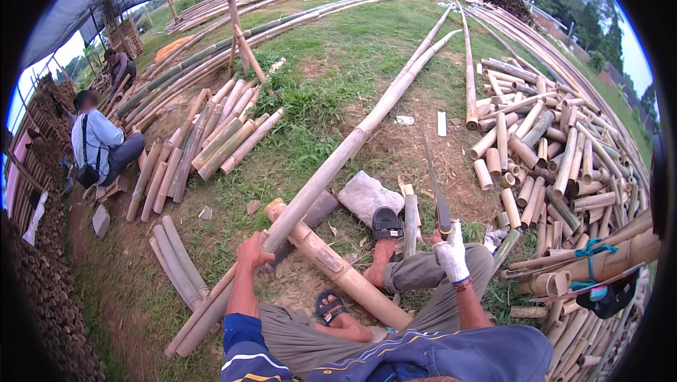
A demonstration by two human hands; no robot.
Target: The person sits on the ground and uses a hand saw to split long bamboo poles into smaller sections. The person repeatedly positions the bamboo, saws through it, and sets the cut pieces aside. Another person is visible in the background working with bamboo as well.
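Note:
My bare left hand (252, 251) is wrapped round a long pale bamboo pole (338, 149), which slants from beside my left leg up to the far grass. A second pole runs close alongside it. My right hand (452, 255), in a white work glove, holds a handsaw (438, 202) by its dark and yellow handle, with the long thin blade pointing away from me. The blade stands apart from the pole. Beneath the pole, a thick bamboo piece (331, 266) lies crosswise between my sandalled feet, next to a darker log (307, 227).
A flat grey stone (370, 197) lies by my right foot. Cut bamboo pieces (536, 142) form a large heap on the right; more pieces (226, 128) lie at left. A person in light blue (102, 139) sits at far left, another behind. Blue twine (591, 254) binds bamboo at right.

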